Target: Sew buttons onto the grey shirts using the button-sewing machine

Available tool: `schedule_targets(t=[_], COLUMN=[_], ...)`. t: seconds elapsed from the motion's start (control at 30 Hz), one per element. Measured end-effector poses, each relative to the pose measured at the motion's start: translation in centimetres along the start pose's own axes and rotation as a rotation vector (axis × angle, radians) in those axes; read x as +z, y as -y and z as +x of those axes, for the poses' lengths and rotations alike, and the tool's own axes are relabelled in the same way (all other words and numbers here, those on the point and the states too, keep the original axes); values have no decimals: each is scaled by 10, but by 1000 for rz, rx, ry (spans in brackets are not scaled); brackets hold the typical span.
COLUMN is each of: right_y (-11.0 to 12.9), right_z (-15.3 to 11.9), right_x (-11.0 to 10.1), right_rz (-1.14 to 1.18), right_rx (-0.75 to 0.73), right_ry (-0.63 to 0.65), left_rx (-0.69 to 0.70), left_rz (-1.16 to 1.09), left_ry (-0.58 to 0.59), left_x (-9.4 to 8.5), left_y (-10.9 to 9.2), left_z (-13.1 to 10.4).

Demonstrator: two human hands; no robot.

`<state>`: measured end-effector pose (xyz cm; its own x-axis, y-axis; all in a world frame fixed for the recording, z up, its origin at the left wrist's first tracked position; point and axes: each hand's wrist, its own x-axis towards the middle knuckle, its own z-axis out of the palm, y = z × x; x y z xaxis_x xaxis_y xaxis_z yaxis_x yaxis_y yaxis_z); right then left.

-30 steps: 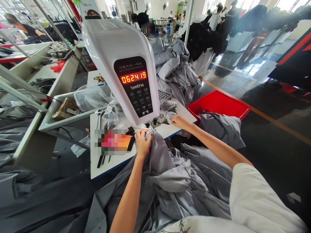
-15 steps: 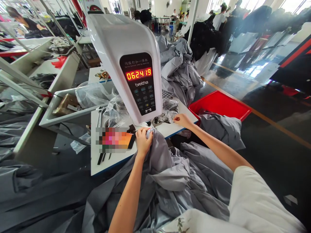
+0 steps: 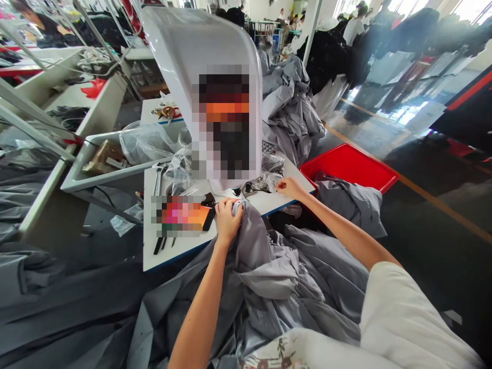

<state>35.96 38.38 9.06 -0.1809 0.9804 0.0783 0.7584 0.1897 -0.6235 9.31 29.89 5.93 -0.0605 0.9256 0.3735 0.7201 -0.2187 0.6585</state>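
My left hand (image 3: 228, 220) is closed on a bunched edge of grey fabric (image 3: 265, 266), right below the head of a white button machine (image 3: 200, 51). The cloth drapes from the table down over my lap in loose folds. My right hand (image 3: 291, 188) hovers at the table's right side, thumb and fingers pinched together. Beside it lie small metal pieces (image 3: 269, 180) and clear plastic bags. Whatever those fingertips hold, if anything, is too small to make out. The machine's working point is partly hidden behind its head.
A phone-like item (image 3: 184, 215), partly pixelated, lies on the white table (image 3: 184, 251) near a wrench (image 3: 158, 179). To the right stands a red bin (image 3: 353, 164) with grey cloth over its edge. More grey fabric (image 3: 288, 102) is heaped behind. People work farther back.
The view has shifted slightly, so the machine sits a little higher and farther right. Both hands keep nearly the same pose. The machine's display is now pixelated.
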Motion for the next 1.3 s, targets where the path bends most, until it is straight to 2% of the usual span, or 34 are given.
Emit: schedule_targets(t=[0.57,0.93,1.3], right_y=[1,1,-4], right_z=[4,4,4], right_x=[-4,-5,-1], right_rz=[12,102,51], right_rx=[17,10,10], right_ry=[23,93,54], left_rx=[9,5,3], left_rz=[-11,-10,-15], left_ry=[-1,-9,-1], left_x=[-2,-2,-2], left_y=[-2,-3,-3], left_z=[-1,-1,-1])
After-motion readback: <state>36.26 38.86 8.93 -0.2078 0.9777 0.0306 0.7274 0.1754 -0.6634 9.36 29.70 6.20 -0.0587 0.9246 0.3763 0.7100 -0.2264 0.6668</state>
